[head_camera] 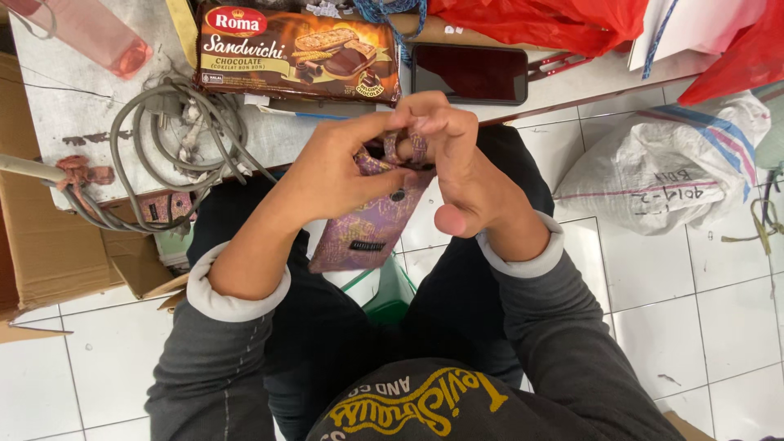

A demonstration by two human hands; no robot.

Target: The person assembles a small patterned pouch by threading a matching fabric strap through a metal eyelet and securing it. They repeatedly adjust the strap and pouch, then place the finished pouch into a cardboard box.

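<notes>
Two hands, left (331,175) and right (457,167), both closed on one purple pouch (371,224) held over the lap. Beyond the pouch, on one table (73,98): one brown biscuit pack (298,53), one dark phone (469,73) right of the pack, one coil of grey cable (175,147) left of the pouch, one pink bottle (90,33) at the far left. Two red plastic bags, one (543,20) behind the phone, one (739,57) at the right edge. One white sack (665,163) on the floor right of the pouch. One cardboard box (45,245) left of it.
</notes>
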